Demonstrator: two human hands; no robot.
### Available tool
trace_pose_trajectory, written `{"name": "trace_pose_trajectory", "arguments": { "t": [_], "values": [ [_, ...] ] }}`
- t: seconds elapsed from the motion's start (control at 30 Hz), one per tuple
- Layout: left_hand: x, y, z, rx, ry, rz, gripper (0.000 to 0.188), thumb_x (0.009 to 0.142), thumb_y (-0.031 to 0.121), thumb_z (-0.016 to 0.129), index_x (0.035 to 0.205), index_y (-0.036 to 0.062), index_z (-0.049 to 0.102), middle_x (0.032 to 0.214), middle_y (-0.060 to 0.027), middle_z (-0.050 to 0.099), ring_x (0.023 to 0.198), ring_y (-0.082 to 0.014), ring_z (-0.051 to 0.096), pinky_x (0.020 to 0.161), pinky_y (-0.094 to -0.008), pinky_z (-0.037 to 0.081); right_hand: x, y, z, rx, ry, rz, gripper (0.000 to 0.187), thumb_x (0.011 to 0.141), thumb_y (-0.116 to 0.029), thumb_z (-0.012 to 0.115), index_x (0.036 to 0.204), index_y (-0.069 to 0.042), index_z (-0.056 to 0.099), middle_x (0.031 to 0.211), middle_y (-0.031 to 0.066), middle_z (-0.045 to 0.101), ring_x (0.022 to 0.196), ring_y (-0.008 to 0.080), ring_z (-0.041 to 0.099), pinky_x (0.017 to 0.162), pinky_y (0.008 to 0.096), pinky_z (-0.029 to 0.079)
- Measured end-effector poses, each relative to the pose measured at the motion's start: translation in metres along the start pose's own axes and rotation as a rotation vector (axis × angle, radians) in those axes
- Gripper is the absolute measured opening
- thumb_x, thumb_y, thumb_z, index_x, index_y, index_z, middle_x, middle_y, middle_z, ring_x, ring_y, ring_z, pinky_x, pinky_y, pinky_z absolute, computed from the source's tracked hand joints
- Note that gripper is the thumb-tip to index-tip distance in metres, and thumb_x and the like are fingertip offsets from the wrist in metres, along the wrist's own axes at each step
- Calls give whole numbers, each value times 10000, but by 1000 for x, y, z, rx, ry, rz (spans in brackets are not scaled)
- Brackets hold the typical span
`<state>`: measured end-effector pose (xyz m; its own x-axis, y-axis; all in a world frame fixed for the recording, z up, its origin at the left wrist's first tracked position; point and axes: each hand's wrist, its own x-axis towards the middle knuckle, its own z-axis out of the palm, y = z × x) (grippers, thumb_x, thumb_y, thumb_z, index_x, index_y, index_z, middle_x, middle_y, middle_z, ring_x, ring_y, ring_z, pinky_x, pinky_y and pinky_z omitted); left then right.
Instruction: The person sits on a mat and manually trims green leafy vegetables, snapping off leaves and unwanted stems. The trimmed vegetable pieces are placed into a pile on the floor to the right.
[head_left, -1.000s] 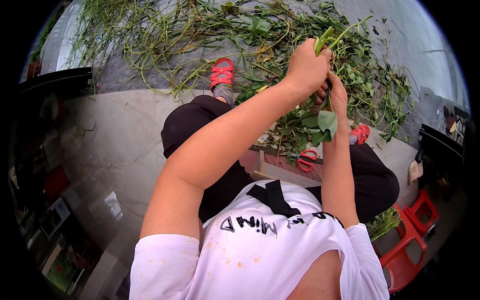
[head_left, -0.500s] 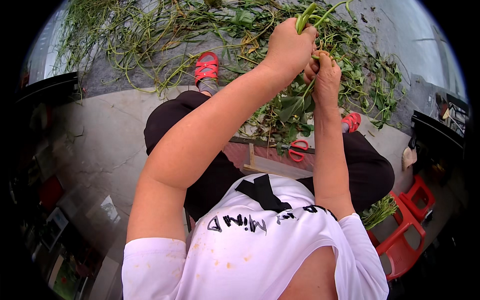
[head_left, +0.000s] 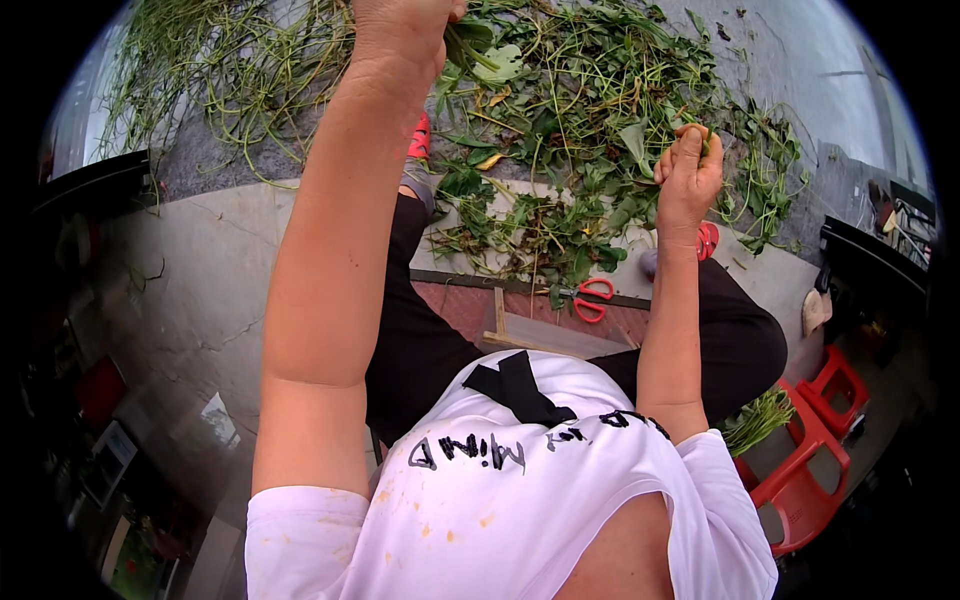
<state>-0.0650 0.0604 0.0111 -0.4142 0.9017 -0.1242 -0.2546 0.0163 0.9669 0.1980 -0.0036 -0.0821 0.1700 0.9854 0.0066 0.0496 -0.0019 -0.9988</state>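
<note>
My left hand (head_left: 400,25) is raised to the top edge of the view, closed around a leafy green stem (head_left: 480,55) that hangs to its right. My right hand (head_left: 688,170) is lower and further right, fingers pinched on a short piece of green stem (head_left: 703,135). The two hands are well apart. Below them a heap of green stems and leaves (head_left: 560,150) covers the pavement in front of my knees.
Red-handled scissors (head_left: 592,298) lie on a reddish tile by a small wooden stool (head_left: 550,335). A red plastic stool (head_left: 810,450) with a bundle of greens (head_left: 755,420) stands at the right. Thin stripped stalks (head_left: 220,70) spread at the upper left.
My hands were together on one stem; they have pulled apart. The left hand rose to the top edge with the leafy part, the right moved right holding a short piece.
</note>
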Motion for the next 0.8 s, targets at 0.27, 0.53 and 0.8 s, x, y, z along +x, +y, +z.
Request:
{"name": "trace_pose_trajectory", "arguments": {
  "t": [0.27, 0.53, 0.8],
  "values": [
    [-75, -50, 48, -2, -495, -254, 260, 933, 198, 429, 856, -7, 569, 760, -54, 612, 637, -123, 559, 614, -269, 455, 15, -86, 75, 516, -250, -75, 239, 977, -259, 422, 907, -39, 481, 661, -17, 352, 541, 73, 338, 456, 217, 310],
    [-55, -23, 34, 210, -591, -390, 312, 943, 292, 450, 840, 41, 604, 658, 16, 541, 566, -67, 455, 525, -244, 368, 52, -72, 91, 234, -291, -309, 243, 963, -273, 466, 926, -36, 506, 762, -2, 497, 693, 74, 440, 640, 213, 384],
    [-26, 5, -5, -72, -178, -373, 332, 939, 395, 473, 782, 103, 449, 559, 37, 352, 456, -74, 339, 434, -228, 330, 118, 9, 106, 465, -364, 228, 224, 950, -265, 484, 960, -52, 552, 816, 29, 549, 679, 93, 496, 605, 248, 429]
  ]
}}
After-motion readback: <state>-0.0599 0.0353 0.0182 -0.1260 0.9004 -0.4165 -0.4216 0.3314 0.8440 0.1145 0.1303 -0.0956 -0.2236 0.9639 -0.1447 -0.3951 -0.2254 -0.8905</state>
